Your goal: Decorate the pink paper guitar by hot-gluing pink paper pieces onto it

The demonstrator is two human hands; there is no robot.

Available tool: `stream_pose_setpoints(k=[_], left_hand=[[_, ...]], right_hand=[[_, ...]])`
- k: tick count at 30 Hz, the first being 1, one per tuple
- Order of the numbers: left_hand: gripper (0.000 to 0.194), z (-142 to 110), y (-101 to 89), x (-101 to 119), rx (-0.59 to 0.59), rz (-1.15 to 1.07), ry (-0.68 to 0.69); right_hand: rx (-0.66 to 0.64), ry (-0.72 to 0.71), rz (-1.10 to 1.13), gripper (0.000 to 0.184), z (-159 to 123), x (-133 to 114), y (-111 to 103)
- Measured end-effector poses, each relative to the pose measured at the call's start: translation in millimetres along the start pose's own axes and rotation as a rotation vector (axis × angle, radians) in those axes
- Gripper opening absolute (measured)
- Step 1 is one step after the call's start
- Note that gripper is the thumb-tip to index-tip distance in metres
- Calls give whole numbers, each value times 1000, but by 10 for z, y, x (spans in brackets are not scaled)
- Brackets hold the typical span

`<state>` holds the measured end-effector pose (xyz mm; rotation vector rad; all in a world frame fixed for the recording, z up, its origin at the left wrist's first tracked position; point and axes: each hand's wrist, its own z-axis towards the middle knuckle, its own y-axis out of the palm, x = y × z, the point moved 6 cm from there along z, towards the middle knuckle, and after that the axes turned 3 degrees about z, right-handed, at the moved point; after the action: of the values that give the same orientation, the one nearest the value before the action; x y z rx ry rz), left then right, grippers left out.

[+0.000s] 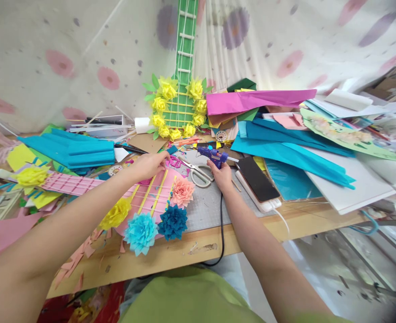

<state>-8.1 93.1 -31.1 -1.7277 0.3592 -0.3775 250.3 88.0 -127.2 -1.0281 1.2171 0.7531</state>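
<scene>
A pink paper guitar [147,201] lies on the cutting mat, its long neck [70,183] reaching left. Along its lower edge sit a yellow paper flower [116,213], a light blue one [140,233], a dark blue one [173,222] and a coral one [182,193]. Over the guitar's far edge, my left hand [156,163] has its fingers pinched together; what is between them is hidden. My right hand [222,176] grips a purple glue gun [216,156], its nozzle toward the left and a glue stick out the back. Open scissors [200,174] lie between both hands.
A green guitar with yellow flowers [181,107] stands against the patterned curtain. Blue folded paper [70,148] lies left; more blue paper [295,152] and magenta paper [258,102] lie right. A phone [257,178] rests on a white power strip [268,205]. A black cord [222,229] hangs over the table edge.
</scene>
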Motion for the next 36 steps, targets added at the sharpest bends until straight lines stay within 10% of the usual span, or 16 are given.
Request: stream_pose_setpoints(k=[36], left_hand=[[36, 44, 43, 250, -70, 34, 24]], right_hand=[[-11, 3, 47, 59, 3, 19, 11]])
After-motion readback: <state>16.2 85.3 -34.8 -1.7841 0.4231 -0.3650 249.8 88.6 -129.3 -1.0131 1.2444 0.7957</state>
